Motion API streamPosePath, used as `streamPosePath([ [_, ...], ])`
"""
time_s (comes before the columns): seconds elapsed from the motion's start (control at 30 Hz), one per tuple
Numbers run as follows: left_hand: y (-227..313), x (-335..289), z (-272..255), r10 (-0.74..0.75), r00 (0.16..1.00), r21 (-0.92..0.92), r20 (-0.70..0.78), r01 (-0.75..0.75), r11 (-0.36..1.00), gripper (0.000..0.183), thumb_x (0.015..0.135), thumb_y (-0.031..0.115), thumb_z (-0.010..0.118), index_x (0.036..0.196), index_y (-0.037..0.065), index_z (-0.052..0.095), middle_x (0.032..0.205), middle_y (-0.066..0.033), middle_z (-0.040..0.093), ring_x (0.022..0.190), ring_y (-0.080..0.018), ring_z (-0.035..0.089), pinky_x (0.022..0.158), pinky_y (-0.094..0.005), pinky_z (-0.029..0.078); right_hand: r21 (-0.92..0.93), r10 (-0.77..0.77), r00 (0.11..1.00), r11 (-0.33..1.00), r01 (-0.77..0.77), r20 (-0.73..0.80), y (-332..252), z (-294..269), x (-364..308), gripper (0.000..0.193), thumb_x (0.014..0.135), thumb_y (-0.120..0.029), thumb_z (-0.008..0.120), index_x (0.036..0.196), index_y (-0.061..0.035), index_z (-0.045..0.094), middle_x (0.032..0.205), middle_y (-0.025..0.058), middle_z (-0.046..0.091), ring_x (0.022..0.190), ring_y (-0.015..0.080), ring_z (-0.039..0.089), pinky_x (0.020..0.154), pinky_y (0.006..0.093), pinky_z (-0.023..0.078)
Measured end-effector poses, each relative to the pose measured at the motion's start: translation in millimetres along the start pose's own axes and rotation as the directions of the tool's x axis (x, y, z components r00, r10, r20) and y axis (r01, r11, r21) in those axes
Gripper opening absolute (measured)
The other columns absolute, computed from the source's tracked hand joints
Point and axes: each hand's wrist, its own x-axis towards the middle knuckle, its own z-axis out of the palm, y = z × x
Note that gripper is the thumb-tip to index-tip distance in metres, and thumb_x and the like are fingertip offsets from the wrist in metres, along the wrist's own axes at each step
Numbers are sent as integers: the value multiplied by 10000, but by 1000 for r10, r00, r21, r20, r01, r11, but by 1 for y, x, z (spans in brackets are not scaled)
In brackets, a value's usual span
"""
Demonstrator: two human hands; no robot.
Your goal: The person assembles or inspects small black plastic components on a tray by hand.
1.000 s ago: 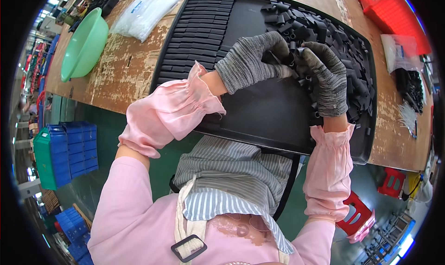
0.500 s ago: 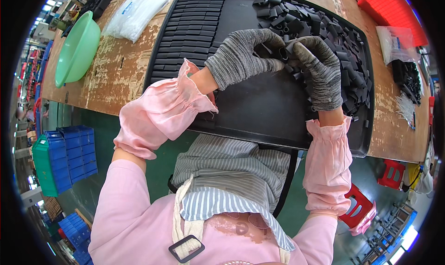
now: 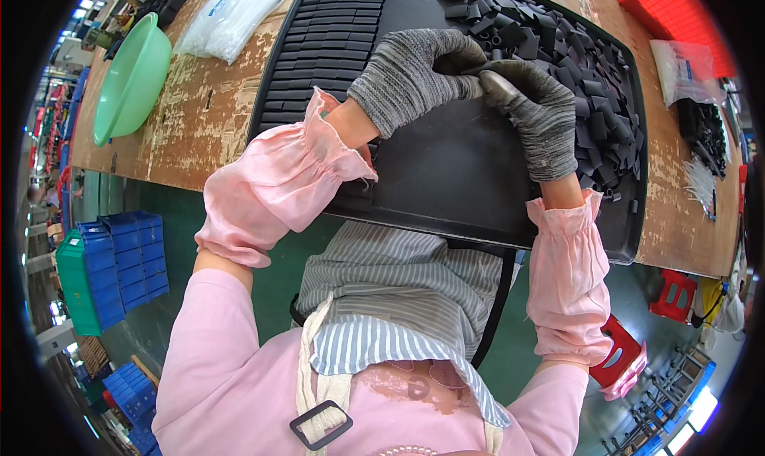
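L hand, in grey knit glove, bent at knuckles, fingers curled, thumb & index tips drawn nearly tog.; R hand, same kind of glove, curled in a similar pinch, tips meeting L hand's tips or v. close to them; what, if anything, sits btwn them is hidden by the fingers, so can't tell if either has hold of a tube; both hands are over the tray, nearer its far edge than its near edge.

Task's things are the black tubes, in 2 lots on the tray; row tubes run along its L edge, laid side by side & end to end, close-packed, lines roughly parallel; heap tubes fill its far R part & spread down the R edge, tilted every which way, some end-on w/ round open mouths; all short, dull black, hollow where ends show; bare tray floor btwn the lots, reaching its near edge.

Tray lies at tabletop's near edge; green bowl by tabletop's L edge; white bag btwn bowl & tray; red bin near far R corner; clear bag just beside it; black parts & white strips twd R edge.
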Motion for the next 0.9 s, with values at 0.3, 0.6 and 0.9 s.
streamPosePath([
  [0.3,-1,26,-62,113,994,407,10,-108,907,195,749,88,654,938,37,652,899,-104,640,835,-224,618,711,-295,483,-58,-115,981,992,108,-157,-3,-10,4,230,798,-185,669,1002,-81,654,885,32,656,732,120,602,651,262,479],
  [0.6,-48,5,-72,91,962,748,257,-258,612,228,753,209,692,970,139,674,967,-94,593,960,-261,564,834,-328,486,-913,-306,861,-99,397,407,10,4,26,231,765,-214,591,967,-110,632,1014,64,605,1025,249,521,898,373,398],
  [0.9,-43,-8,-68,285,892,758,352,-450,472,285,786,237,646,1054,139,634,1122,-56,580,1124,-276,480,958,-378,403,-911,-311,884,107,398,350,3,3,22,245,770,-232,596,970,-92,619,990,85,593,1009,257,520,883,389,399],
])
